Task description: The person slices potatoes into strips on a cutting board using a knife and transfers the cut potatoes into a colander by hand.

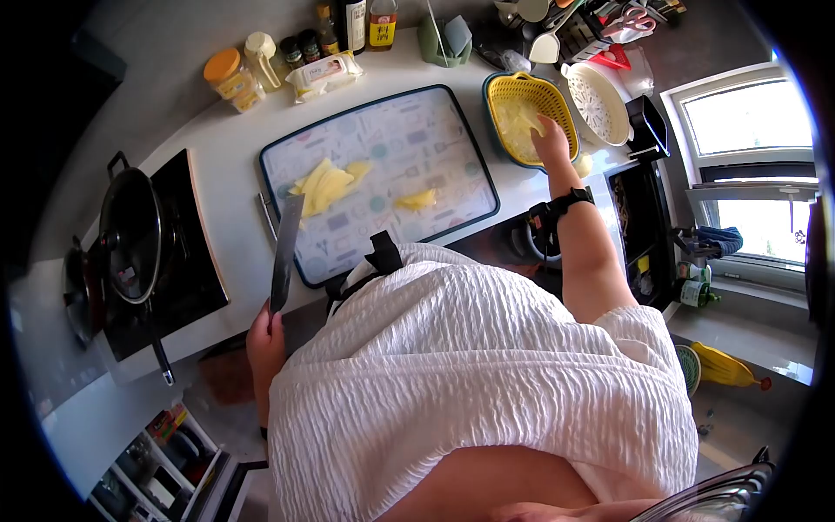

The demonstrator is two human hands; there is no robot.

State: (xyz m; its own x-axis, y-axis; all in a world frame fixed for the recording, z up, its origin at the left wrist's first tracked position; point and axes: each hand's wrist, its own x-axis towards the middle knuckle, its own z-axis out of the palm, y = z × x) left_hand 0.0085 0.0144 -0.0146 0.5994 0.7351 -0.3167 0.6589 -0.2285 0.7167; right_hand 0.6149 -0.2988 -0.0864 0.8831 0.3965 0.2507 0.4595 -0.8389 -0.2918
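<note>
White crinkled fabric of the person's garment [487,383] fills the near foreground, and the work lies beyond it on the bench [226,183]. Far left, a dark lidded pan [130,235] sits on the black cooktop [187,252]; its contents are hidden. The left hand [263,344] is closed around the handle of a cleaver [285,252], whose blade rests over the near left edge of the cutting board [383,174]. On the board, a heap of pale yellow slices [326,184] lies left of centre and a smaller clump [416,200] sits further right, so some cut pieces are not yet moved. The right hand [551,139] reaches into the yellow colander basket [531,117], fingers spread among cut pieces already gathered there; whether it grips any cannot be told. Beside it a white strainer bowl [598,103] appears empty. By this look, the transfer seems partly done.
</note>
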